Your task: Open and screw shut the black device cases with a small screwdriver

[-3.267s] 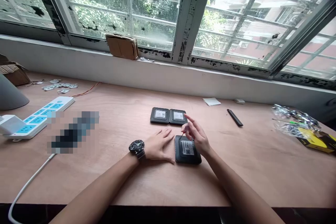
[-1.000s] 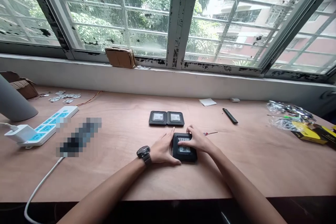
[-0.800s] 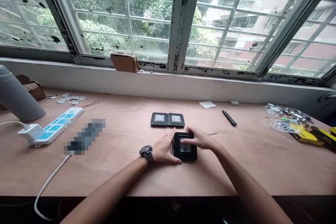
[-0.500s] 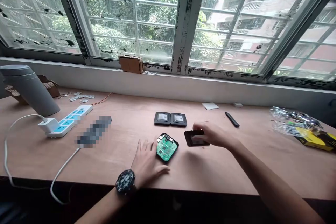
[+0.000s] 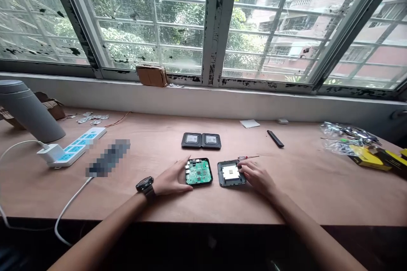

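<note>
One broad wooden table [image 5: 286, 194] carries everything we see, beneath a bank of weathered windows. A white-and-blue power strip [image 5: 74, 146] lies at ten o'clock from the hands.

Our left hand [image 5: 171, 178] rests flat and open, grasping nothing. Its thumb and fingertips sit against the nine o'clock edge of the board half [image 5: 199, 172], a shallow black shell with a green circuit board face up. Our right hand [image 5: 257, 176] is loosely curled and also closed on nothing. Its fingertips touch the three o'clock edge of the cover half [image 5: 231, 173], which lies inside up with a pale square pad at its middle.

The two halves sit just beside each other, not touching, near the table's front edge. A pair of closed black units [image 5: 201, 140] lies side by side at twelve o'clock from them. A slim screwdriver [image 5: 249, 158] lies at twelve o'clock from the right hand, just beyond the cover.

We judge the casing opened and the laying-out of its parts to be the step in hand. Any further move on the bare board, in our view, calls for a light hold by its edges, with the shell steadied and fingers kept off the components.
</note>
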The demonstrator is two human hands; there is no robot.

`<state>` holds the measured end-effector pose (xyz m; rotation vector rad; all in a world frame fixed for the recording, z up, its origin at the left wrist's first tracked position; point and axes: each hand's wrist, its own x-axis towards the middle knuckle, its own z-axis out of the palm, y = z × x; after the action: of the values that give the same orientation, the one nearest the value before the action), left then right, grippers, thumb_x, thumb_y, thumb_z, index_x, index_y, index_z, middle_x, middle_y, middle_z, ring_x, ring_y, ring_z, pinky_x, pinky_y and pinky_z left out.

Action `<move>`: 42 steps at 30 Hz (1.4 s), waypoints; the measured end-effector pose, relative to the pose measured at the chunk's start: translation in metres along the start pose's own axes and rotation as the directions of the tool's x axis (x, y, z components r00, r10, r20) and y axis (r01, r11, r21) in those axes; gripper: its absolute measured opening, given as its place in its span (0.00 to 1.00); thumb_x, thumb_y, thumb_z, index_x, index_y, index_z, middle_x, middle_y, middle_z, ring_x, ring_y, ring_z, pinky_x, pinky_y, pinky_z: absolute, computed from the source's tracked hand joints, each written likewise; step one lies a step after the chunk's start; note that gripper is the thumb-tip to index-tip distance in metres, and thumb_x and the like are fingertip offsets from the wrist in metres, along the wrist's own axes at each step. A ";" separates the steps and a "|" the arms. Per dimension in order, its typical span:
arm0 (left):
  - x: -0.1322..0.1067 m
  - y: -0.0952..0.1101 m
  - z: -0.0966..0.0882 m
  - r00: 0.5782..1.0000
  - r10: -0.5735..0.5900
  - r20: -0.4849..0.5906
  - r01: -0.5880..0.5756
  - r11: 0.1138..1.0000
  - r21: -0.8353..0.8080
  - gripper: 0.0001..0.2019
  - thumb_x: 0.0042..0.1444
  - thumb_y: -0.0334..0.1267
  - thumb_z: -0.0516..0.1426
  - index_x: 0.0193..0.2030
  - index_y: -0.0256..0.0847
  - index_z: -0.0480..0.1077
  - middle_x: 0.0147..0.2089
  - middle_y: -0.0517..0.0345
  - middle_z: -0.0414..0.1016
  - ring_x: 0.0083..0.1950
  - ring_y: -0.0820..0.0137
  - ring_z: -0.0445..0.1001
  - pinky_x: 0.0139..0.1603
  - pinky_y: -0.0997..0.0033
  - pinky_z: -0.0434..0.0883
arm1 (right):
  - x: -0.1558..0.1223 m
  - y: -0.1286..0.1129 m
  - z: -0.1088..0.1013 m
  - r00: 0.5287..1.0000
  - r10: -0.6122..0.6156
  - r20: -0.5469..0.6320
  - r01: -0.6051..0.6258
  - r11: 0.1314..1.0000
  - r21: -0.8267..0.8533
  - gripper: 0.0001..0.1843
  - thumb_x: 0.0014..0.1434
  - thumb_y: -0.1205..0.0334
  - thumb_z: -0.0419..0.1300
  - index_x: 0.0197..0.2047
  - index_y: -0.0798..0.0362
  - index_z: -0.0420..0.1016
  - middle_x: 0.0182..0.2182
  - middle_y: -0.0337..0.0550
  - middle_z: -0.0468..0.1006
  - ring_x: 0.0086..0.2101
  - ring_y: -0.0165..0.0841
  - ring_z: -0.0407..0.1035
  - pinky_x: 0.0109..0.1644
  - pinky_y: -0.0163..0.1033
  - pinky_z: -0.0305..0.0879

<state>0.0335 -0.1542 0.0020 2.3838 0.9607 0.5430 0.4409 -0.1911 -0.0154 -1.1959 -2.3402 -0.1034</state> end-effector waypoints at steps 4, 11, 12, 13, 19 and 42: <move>0.020 0.004 0.004 0.999 0.042 0.029 -0.040 0.997 -0.066 0.53 0.54 0.51 0.67 0.78 0.43 0.40 0.76 0.44 0.53 0.74 0.51 0.57 0.73 0.52 0.58 | -0.009 0.002 0.007 0.995 0.093 0.023 -0.094 0.993 0.070 0.14 0.66 0.70 0.53 0.43 0.46 0.78 0.51 0.46 0.79 0.52 0.43 0.74 0.53 0.51 0.73; 0.019 -0.011 0.005 0.992 0.004 0.123 -0.024 0.986 0.162 0.63 0.48 0.68 0.65 0.78 0.43 0.32 0.79 0.44 0.39 0.77 0.45 0.43 0.75 0.48 0.50 | -0.025 -0.010 -0.002 0.958 0.282 0.055 -0.287 0.937 0.199 0.16 0.71 0.58 0.52 0.57 0.42 0.75 0.60 0.46 0.73 0.56 0.42 0.72 0.59 0.49 0.72; 0.016 -0.016 0.006 0.991 -0.003 0.136 -0.027 0.974 0.223 0.63 0.49 0.70 0.62 0.78 0.43 0.32 0.79 0.44 0.37 0.78 0.45 0.41 0.76 0.47 0.47 | -0.029 -0.011 -0.005 0.943 0.324 0.072 -0.332 0.921 0.204 0.18 0.71 0.54 0.51 0.60 0.42 0.73 0.62 0.45 0.72 0.58 0.42 0.71 0.61 0.49 0.71; 0.014 -0.020 0.006 0.989 -0.006 0.149 -0.036 0.960 0.278 0.60 0.51 0.72 0.60 0.78 0.44 0.32 0.79 0.46 0.36 0.78 0.45 0.39 0.76 0.47 0.44 | -0.033 -0.011 -0.007 0.926 0.364 0.098 -0.377 0.905 0.199 0.20 0.72 0.51 0.50 0.63 0.42 0.71 0.63 0.45 0.71 0.60 0.43 0.69 0.62 0.50 0.69; 0.004 -0.027 0.009 0.987 0.014 0.160 -0.080 0.909 0.410 0.50 0.60 0.71 0.51 0.78 0.49 0.32 0.79 0.53 0.36 0.78 0.49 0.39 0.76 0.48 0.40 | -0.048 -0.006 -0.017 0.847 0.379 0.372 -0.420 0.907 0.032 0.48 0.62 0.33 0.56 0.77 0.43 0.42 0.75 0.42 0.43 0.72 0.53 0.41 0.74 0.62 0.45; 0.035 -0.032 -0.002 0.988 -0.003 0.157 -0.012 0.995 0.095 0.54 0.47 0.67 0.66 0.76 0.48 0.50 0.76 0.51 0.52 0.77 0.52 0.49 0.77 0.53 0.46 | 0.001 -0.007 -0.016 0.889 0.238 0.391 -0.383 0.855 0.350 0.62 0.50 0.40 0.71 0.77 0.46 0.42 0.73 0.53 0.54 0.70 0.53 0.50 0.72 0.59 0.50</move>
<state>0.0391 -0.1085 -0.0097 2.4720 0.9306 0.3107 0.4414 -0.1992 0.0006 -1.4312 -2.2294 0.7396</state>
